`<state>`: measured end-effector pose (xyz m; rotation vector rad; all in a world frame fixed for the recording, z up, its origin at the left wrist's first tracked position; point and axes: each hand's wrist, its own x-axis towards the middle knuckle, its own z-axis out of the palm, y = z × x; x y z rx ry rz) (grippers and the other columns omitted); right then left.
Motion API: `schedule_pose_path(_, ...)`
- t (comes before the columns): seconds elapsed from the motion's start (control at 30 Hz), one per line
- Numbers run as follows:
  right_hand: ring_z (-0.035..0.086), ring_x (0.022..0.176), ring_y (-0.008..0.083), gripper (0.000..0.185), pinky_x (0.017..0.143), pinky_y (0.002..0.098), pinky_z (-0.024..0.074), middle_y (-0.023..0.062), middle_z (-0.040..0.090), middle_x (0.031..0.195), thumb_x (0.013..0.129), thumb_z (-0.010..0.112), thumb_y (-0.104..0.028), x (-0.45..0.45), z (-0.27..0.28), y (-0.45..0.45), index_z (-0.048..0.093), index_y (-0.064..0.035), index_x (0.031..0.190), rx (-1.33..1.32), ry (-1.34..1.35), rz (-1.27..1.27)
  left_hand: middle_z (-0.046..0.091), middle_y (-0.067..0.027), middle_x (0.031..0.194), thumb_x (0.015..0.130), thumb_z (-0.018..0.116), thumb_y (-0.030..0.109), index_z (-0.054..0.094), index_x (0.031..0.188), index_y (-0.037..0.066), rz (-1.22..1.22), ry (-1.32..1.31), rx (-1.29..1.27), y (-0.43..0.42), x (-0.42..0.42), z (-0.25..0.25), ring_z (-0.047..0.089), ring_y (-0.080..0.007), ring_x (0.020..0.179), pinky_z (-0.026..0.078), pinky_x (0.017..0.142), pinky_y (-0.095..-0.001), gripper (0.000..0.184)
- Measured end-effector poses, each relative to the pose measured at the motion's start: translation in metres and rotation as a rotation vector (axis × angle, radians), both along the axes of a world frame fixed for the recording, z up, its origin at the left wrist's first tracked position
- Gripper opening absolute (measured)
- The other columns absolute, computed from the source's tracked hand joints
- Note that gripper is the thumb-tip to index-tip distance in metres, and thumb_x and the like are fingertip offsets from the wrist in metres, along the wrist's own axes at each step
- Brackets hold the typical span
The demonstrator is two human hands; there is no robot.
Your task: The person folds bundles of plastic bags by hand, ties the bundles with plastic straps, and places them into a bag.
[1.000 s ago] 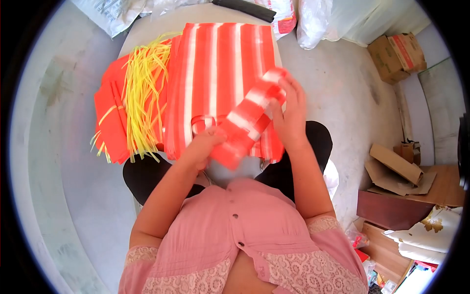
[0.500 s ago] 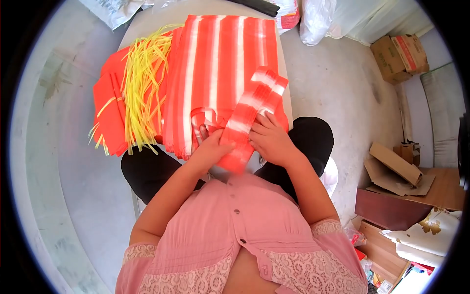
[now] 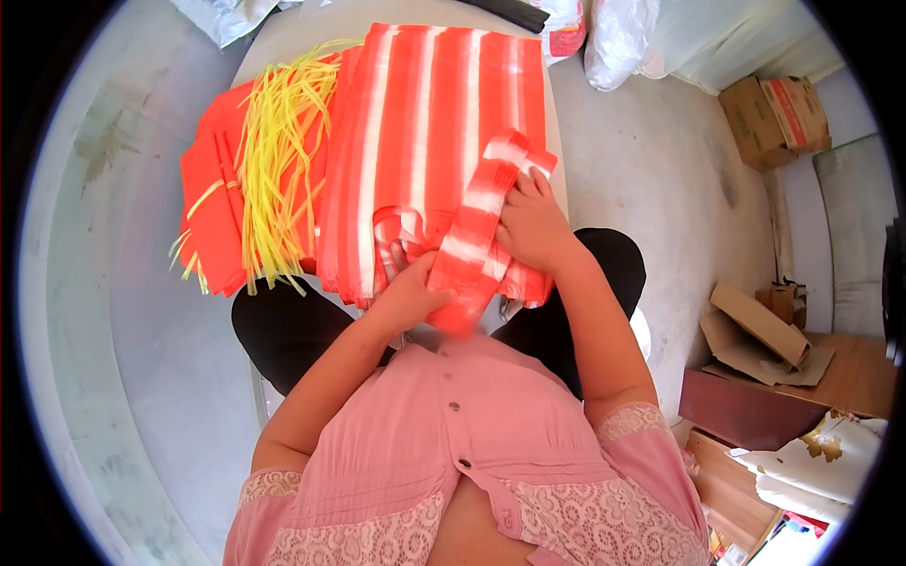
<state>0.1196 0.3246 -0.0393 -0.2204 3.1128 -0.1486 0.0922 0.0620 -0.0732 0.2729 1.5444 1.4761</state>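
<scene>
A folded strip of red-and-white striped plastic bags (image 3: 472,241) lies slanted over the front right of a large striped bag stack (image 3: 444,104). My left hand (image 3: 408,297) is closed on the strip's lower end, thumb on top. Higher up, my right hand (image 3: 538,224) grips the strip's right edge, its fingertips near the upper end. To the left of the stack lies a bunch of thin yellow ties (image 3: 283,160). It rests over red folded bundles (image 3: 209,222), one with a yellow tie around it.
The stack rests on a pale table (image 3: 283,42) before my knees. A dark rolled item (image 3: 510,11) lies at its far edge. White plastic bags (image 3: 621,42) and a cardboard box (image 3: 776,118) are beyond it. Flattened cardboard (image 3: 760,330) lies on a brown cabinet (image 3: 736,406) at right.
My right hand has slid up along the strip's right edge, away from my body. My left hand stays at the lower end. The view has shifted slightly.
</scene>
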Motion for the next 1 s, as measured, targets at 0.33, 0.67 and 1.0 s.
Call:
schedule_pose_path(0.33,0.062,0.116,0.0354,0.053,0.099,0.0442,0.0498,0.0151,0.069,0.118,0.097,0.066,-0.015,0.026,0.007,-0.008,0.053,-0.0012,0.146,-0.442,0.368,-0.404,0.053,-0.0127,0.149,0.087,0.072,-0.005,0.034,0.157,-0.002,0.067,-0.058,0.025,-0.005,0.005,-0.008,0.056,-0.0212,0.132,0.048,0.109,-0.0336,0.079)
schedule_pose_path(0.67,0.071,0.078,0.023,0.076,0.075,0.0355,0.0558,0.0105,0.073,0.09,0.091,0.077,-0.022,0.041,0.017,-0.054,0.044,-0.0058,0.157,-0.706,0.089,-0.509,0.051,-0.0134,0.15,0.087,0.073,-0.003,0.032,0.158,-0.003,0.049,-0.06,-0.001,-0.005,0.005,-0.001,0.055,-0.0204,0.132,0.049,0.108,-0.0334,0.082)
schedule_pose_path(1.0,0.072,0.088,0.0294,0.051,0.077,0.0404,0.0559,0.0116,0.073,0.091,0.091,0.075,-0.02,0.033,0.008,-0.054,0.065,-0.0093,0.14,-0.401,0.148,-0.333,0.071,-0.0119,0.125,0.085,0.081,0.015,0.057,0.139,-0.002,0.061,0.021,-0.035,0.008,0.006,-0.005,0.068,-0.0187,0.111,0.056,0.094,-0.0339,0.062)
